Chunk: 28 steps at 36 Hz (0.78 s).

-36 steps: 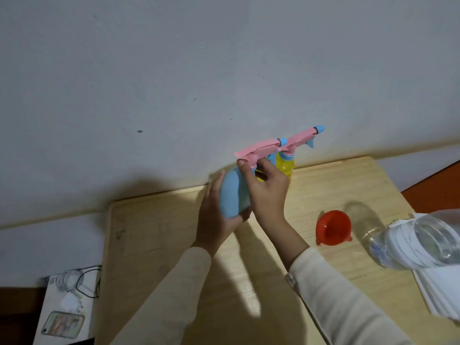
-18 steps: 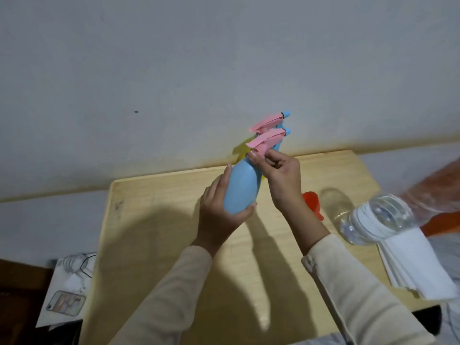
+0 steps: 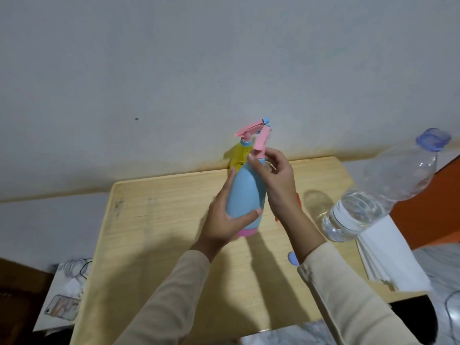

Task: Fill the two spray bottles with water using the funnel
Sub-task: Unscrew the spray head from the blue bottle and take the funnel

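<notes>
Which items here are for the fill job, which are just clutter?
Job: blue spray bottle in left hand, right hand at its pink head; yellow spray bottle; funnel, mostly hidden; water bottle.
Lying about: paper stack; phone; cable.

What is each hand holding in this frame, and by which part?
Both hold the blue spray bottle: the left hand grips its body, and the right hand pinches its pink sprayer at the neck.

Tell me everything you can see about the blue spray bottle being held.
The blue spray bottle looks like opaque plastic: a rounded light-blue body, a pink band at the base and a pink trigger head on top. It is held nearly upright over the table, before the yellow spray bottle. The left hand grips its body; the right hand pinches its neck.
</notes>
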Tool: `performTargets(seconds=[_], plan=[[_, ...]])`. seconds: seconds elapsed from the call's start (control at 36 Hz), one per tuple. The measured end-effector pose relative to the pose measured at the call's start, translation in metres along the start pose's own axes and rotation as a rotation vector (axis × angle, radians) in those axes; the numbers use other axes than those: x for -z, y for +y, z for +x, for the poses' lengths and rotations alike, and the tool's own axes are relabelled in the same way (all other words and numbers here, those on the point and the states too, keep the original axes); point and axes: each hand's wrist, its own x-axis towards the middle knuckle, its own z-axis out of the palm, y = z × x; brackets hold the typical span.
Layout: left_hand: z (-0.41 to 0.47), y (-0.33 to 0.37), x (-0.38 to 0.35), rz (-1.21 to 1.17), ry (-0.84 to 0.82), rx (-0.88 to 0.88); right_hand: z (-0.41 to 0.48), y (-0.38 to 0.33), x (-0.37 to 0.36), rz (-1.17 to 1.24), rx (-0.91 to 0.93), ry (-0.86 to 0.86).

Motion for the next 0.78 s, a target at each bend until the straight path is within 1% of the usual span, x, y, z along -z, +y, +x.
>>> performTargets(seconds=[0.06,0.11,0.17,0.25,0.31,0.36,0.44,0.5,0.58,0.69,0.72,0.78], plan=[[-0.002,0.002,-0.001,-0.004,-0.026,0.001,-0.004,-0.001,-0.003,-0.011,0.035,0.136],[-0.006,0.006,-0.002,-0.012,-0.039,0.001,-0.006,-0.005,-0.001,0.009,0.027,0.190],[-0.008,0.010,-0.002,-0.027,-0.028,0.003,-0.008,-0.009,0.002,0.082,-0.020,0.125],[-0.011,0.015,-0.001,-0.046,-0.008,0.006,-0.013,-0.009,0.007,0.178,-0.063,-0.118],[-0.013,0.016,0.000,-0.047,-0.007,0.000,-0.013,-0.010,0.008,0.200,-0.074,-0.177],[-0.015,0.018,0.001,-0.049,-0.003,0.000,-0.013,-0.014,0.004,0.178,-0.068,-0.131],[-0.015,0.021,0.002,-0.042,-0.008,-0.001,-0.015,-0.018,-0.003,0.150,-0.007,0.025],[-0.015,0.024,0.001,-0.036,-0.009,-0.003,-0.018,-0.020,-0.005,0.157,0.018,0.078],[-0.015,0.026,0.002,-0.041,-0.001,-0.004,-0.023,-0.023,-0.006,0.192,0.019,0.044],[-0.016,0.026,0.002,-0.010,-0.003,-0.004,-0.025,-0.019,-0.005,0.103,0.068,-0.048],[-0.016,0.024,0.001,-0.009,0.001,0.000,-0.025,-0.018,-0.006,0.078,0.076,-0.038],[-0.017,0.022,0.001,-0.001,0.013,0.001,-0.025,-0.018,-0.009,0.074,0.080,0.036]])
